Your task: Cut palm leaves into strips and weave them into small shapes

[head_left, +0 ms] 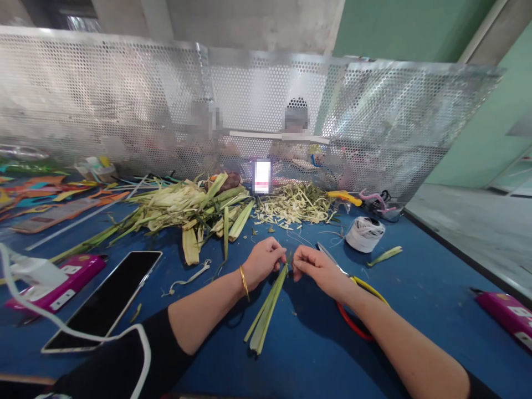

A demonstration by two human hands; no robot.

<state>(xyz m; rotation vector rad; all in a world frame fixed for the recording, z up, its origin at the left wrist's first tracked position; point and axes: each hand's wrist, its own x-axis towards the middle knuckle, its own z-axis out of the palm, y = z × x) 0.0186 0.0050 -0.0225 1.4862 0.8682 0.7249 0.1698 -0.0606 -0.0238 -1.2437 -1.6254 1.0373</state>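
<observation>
A bundle of pale green leaf strips (269, 310) lies on the blue table, its narrow end between my two hands and its cut ends fanned toward me. My left hand (262, 260), with a gold bangle at the wrist, is closed in a pinch beside the bundle's tip. To the right of the tip, my right hand (316, 267) is also pinched closed. What the fingertips hold is too small to make out. Under my right forearm lie scissors (369, 289) with red and yellow handles. A roll of white string (364, 234) stands beyond them, fine strands trailing near my hands.
Behind are a heap of husks and leaves (183, 205) and a pile of small trimmings (295, 206). A phone (108, 299) and a purple power strip (75, 280) with a white cable lie left. A perforated metal screen (266, 77) borders the back.
</observation>
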